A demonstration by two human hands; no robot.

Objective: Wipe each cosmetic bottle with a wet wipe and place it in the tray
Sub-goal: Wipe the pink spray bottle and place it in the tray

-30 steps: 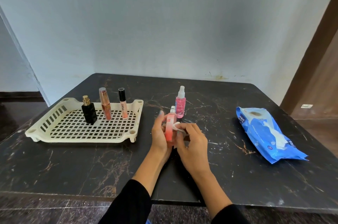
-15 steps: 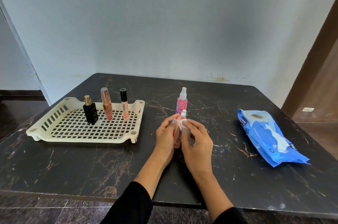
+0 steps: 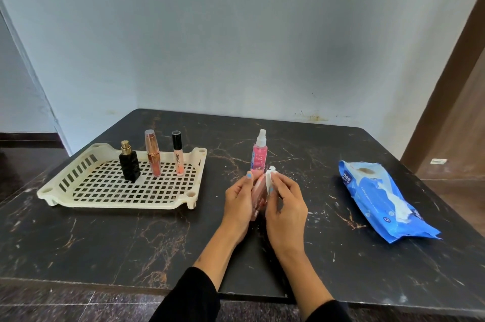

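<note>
Dark marble table [image 3: 110, 240], left hand [image 3: 237, 202] gripping peach bottle [image 3: 258, 194] near-upright, cap tipped slightly away, right hand [image 3: 284, 207] pinching, seemingly, white wet wipe [image 3: 269, 180] against it, cream tray [image 3: 118, 190] left.

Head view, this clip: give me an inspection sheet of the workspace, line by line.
Surface: dark marble-patterned table, pale scuffs and specks.
Job's things: cream perforated plastic tray holding three upright items: black perfume bottle with gold cap, rose-gold tube, black-capped lip gloss tube. Pink spray bottle with white nozzle stands on the table, outside the tray. Peach-pink bottle is in hand, white wet wipe against its top.
Clutter: blue wet-wipe pack, a wipe poking out.
Grippers: left hand grips the peach-pink bottle; right hand pinches the wipe.
Cables: nothing seen.
Surroundings: pale wall, brown door frame at right.
</note>
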